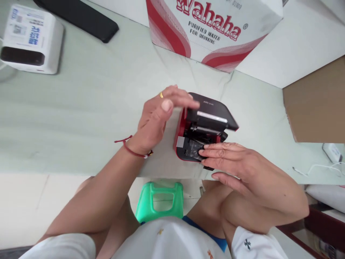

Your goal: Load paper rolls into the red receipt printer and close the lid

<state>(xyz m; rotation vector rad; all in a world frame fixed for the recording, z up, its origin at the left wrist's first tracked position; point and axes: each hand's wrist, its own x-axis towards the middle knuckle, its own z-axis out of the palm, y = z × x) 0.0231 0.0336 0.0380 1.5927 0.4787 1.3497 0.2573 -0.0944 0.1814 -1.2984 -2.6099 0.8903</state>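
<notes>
A small black and red machine, which looks like a label printer (212, 104), stands near the table's front edge with its lid tilted up. My left hand (161, 111) is at the lid's left side, fingers stretched out and slightly blurred; whether they touch the lid is hard to tell. The extended fingers of my right hand (231, 160) rest on the front of the machine, beside a dark, shiny window-like panel (194, 148). A pale sticker (180, 141) shows at the front left. My right fingertips cover part of the front.
A large Wahaha water carton (210, 36) stands behind the machine. At the back left are a white box-shaped device (51, 43) and a long black object (81, 19). Brown cardboard (318, 104) and a white cable (318, 167) are on the right. A green stool (145, 201) is below the edge.
</notes>
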